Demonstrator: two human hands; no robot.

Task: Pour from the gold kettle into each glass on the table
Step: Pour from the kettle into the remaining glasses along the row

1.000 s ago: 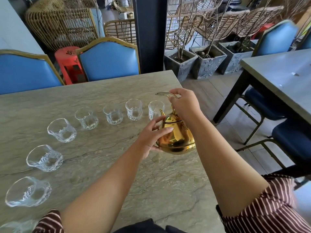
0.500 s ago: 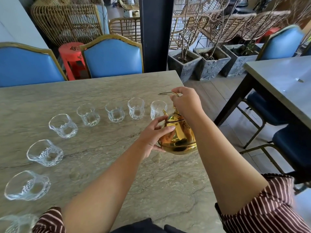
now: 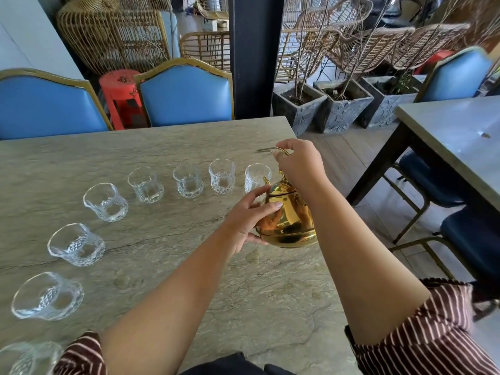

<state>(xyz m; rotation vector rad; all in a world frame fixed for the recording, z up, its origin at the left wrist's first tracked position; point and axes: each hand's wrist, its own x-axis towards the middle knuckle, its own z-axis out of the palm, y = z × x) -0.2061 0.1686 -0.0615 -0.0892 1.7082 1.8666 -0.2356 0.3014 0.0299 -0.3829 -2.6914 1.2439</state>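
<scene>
Table (image 3: 167, 266): your row of clear cut glasses (image 3: 105, 202) looks empty, so every pour is left | gold kettle (image 3: 288, 221): polished, mirror-bright, near the right edge, spout beside the rightmost glass (image 3: 257, 177) | right hand (image 3: 300, 165): fingers closed around the wire handle | left hand (image 3: 250, 216): fingers loosely spread, steadying the kettle's body.
</scene>
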